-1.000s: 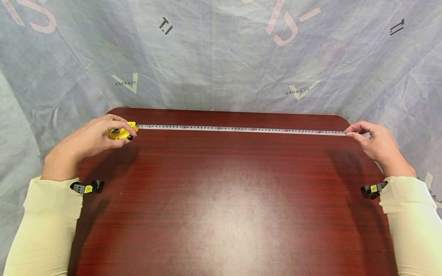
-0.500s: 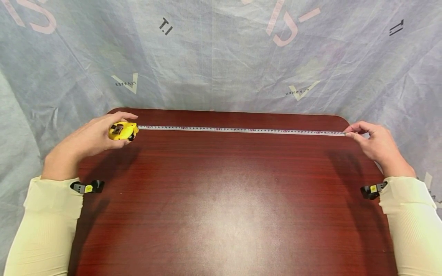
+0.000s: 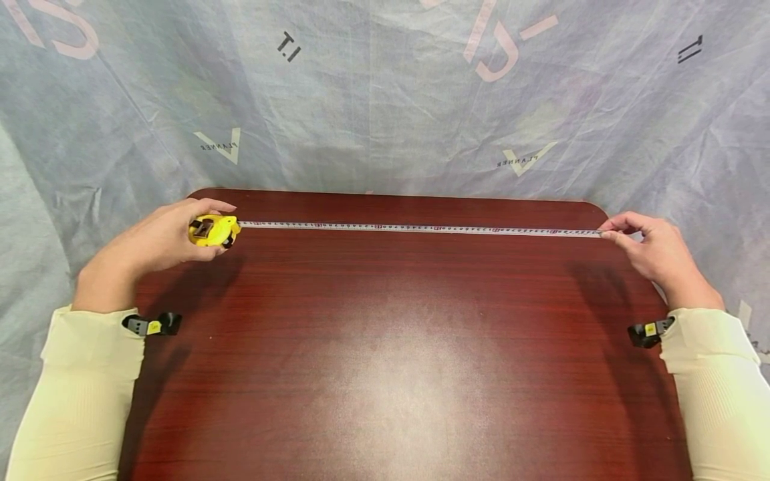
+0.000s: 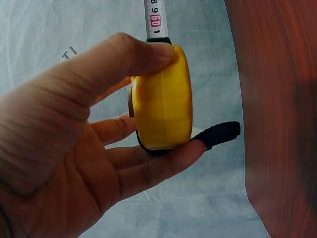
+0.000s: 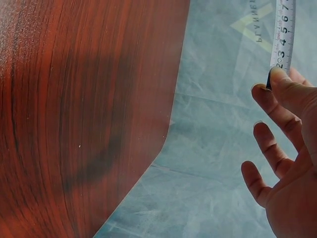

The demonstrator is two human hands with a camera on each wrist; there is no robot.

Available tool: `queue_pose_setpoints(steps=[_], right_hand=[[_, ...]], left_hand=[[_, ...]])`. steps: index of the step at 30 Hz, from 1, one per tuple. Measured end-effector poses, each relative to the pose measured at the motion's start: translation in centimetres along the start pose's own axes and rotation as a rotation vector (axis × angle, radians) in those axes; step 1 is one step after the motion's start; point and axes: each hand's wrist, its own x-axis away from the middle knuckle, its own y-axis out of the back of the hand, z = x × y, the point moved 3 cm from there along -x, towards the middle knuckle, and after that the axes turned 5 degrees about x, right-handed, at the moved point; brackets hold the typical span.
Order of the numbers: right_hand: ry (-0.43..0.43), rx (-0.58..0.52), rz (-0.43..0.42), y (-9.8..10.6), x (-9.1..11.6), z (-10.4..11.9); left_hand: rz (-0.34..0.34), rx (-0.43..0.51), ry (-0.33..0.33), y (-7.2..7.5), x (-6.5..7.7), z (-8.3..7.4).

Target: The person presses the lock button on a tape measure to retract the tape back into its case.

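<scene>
A yellow tape measure (image 3: 215, 230) is gripped in my left hand (image 3: 153, 234) near the table's far left corner. In the left wrist view the thumb lies on the top of its case (image 4: 163, 109), and fingers support it from below; a black strap (image 4: 218, 134) hangs out beside them. The white blade (image 3: 409, 228) stretches nearly straight across the far part of the table, above its surface. My right hand (image 3: 658, 250) pinches the blade's end between thumb and forefinger. In the right wrist view the other fingers (image 5: 267, 144) are spread apart, away from the blade (image 5: 283, 39).
Below the blade lies a dark red wood-grain table (image 3: 385, 347) with rounded far corners. A grey printed cloth (image 3: 373, 100) hangs behind it. A small black camera sits on each wrist, the left camera (image 3: 153, 325) and the right camera (image 3: 652, 331).
The left forefinger has lifted off the front of the tape measure's case, baring more of it, then dipped slightly. The blade has sunk a little; the right hand keeps its pinch almost unmoved.
</scene>
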Motion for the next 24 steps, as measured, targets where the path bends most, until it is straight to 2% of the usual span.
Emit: queue_pose_setpoints(steps=[4, 24], right_hand=[[0.002, -0.002, -0.006, 0.02, -0.03, 0.04], [0.021, -0.027, -0.016, -0.08, 0.36, 0.00]], left_hand=[[-0.017, -0.006, -0.016, 0.02, 0.12, 0.04], [-0.019, -0.005, -0.010, 0.09, 0.17, -0.02]])
